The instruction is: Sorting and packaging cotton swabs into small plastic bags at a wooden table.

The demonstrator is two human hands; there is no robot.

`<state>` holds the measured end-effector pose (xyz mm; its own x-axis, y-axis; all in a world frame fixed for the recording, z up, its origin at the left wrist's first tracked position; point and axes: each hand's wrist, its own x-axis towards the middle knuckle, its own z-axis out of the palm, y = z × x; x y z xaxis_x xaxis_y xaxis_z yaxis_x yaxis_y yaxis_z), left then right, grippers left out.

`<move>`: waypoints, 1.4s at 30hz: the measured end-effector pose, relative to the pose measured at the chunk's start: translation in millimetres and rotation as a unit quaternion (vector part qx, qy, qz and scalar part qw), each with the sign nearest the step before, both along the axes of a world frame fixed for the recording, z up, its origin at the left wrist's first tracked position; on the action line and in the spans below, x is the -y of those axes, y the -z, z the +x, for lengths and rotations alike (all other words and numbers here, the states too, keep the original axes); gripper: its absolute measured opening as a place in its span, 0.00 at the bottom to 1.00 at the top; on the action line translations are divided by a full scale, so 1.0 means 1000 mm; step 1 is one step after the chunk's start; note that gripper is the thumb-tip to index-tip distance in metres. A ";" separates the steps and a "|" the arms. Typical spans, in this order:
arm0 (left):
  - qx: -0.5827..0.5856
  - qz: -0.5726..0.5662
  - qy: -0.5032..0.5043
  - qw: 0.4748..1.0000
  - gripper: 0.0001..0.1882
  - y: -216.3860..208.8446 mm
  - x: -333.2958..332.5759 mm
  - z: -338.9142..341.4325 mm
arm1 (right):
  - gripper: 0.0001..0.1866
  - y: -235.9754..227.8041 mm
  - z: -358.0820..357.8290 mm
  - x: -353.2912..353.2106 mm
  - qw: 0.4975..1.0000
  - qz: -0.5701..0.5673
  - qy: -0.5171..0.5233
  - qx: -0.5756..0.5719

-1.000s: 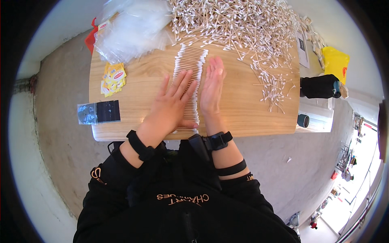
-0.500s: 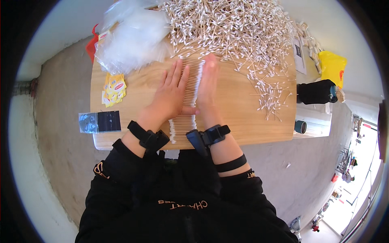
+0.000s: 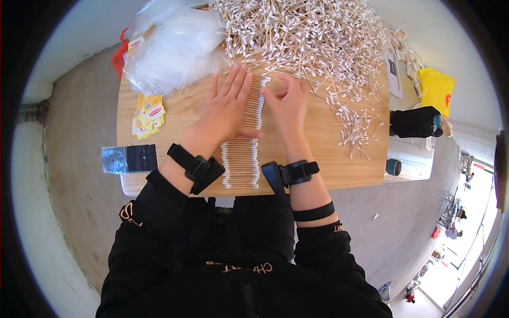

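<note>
A long row of cotton swabs (image 3: 241,164) lies side by side on the wooden table, white tips forming both edges. My left hand (image 3: 225,108) lies flat along the row's left edge, fingers stretched forward. Its thumb reaches across the swabs. On the far right side of the row is my right hand (image 3: 290,103), fingers loosely bent, with its thumb close to the swab tips. Nothing shows in it; whether the thumb touches the tips I cannot tell. A large heap of loose cotton swabs (image 3: 305,40) spreads beyond both hands.
Clear plastic bags (image 3: 175,50) pile up at the far left of the table (image 3: 328,172). Nearer are yellow-and-white labels (image 3: 149,115) and a dark packet (image 3: 141,158). Several stray swabs (image 3: 355,127) lie right of my hand. Off the right edge stand a black-covered bottle (image 3: 416,122) and a yellow bag (image 3: 436,91).
My right hand has moved right, away from the row's edge, and its straight fingers have bent. My left hand stays along the left edge, nearly still. More of the row's right edge shows.
</note>
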<state>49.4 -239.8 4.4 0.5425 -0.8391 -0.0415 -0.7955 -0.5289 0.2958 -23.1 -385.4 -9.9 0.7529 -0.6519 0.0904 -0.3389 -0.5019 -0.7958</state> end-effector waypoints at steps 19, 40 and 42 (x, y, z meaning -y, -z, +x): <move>-0.024 0.061 -0.008 0.998 0.70 -0.002 0.003 -0.002 | 0.19 0.022 -0.025 0.016 0.972 -0.106 0.170 0.120; -0.051 -0.024 -0.013 0.998 0.72 0.001 -0.005 0.001 | 0.26 0.024 0.011 -0.012 0.966 0.187 0.059 0.167; -0.049 -0.087 -0.011 0.995 0.72 0.005 -0.009 0.003 | 0.28 0.022 0.020 -0.023 0.933 0.260 0.048 0.242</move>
